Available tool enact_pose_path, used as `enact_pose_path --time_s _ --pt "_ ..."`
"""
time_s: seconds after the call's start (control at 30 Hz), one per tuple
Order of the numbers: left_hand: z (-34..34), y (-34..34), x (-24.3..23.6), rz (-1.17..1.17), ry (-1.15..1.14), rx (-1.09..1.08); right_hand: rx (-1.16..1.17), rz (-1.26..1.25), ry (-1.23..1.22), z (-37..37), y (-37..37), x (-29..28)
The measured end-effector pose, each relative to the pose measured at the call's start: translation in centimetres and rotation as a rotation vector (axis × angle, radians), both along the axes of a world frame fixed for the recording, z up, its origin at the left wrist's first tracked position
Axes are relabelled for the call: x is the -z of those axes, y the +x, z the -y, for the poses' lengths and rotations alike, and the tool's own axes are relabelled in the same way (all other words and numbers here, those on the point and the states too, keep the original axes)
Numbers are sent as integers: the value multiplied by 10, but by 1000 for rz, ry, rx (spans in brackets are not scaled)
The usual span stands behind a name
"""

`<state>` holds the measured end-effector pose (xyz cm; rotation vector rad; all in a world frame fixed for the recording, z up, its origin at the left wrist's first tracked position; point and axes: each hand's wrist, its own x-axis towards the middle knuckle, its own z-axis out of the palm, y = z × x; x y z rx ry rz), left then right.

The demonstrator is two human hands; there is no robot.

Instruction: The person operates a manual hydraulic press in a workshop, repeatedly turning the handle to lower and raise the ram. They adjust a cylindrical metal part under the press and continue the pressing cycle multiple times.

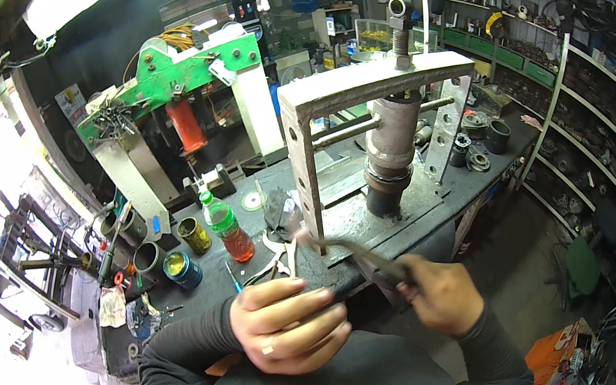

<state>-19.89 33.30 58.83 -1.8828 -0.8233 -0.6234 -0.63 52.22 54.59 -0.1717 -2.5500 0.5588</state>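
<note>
My right hand is closed around the grip of a dark curved hand tool. The far end of that tool is blurred in front of the frame's near leg, so its exact kind is unclear. My left hand is held before my chest, back toward me, its fingers loosely stretched and slightly bent, with nothing visible in it. Beyond both hands stands a metal press frame with a threaded bolt through its top. Under the bolt a thick metal cylinder rests upright on a dark base. Locking pliers lie beside my left hand.
Left on the dark bench stand a bottle of red liquid, a yellowish tin and a blue grease tub. Behind is a green press. Shelves of parts line the right; an orange toolbox sits low there.
</note>
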Motion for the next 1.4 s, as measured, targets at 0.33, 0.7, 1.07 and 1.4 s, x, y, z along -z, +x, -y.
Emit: enact_pose_path --time_s 0.33,0.7,1.07,1.4 --pt "-103 -82 19 1196 -65 184 -93 -825 -466 -83 36 -34" --pt "-141 -81 66 1416 -74 178 625 -437 758 -193 12 -122" --pt "-134 -68 61 1541 -41 255 146 -474 666 -300 -63 -160" --pt "-137 -61 59 1559 164 135 -468 -593 517 -335 -178 -179"
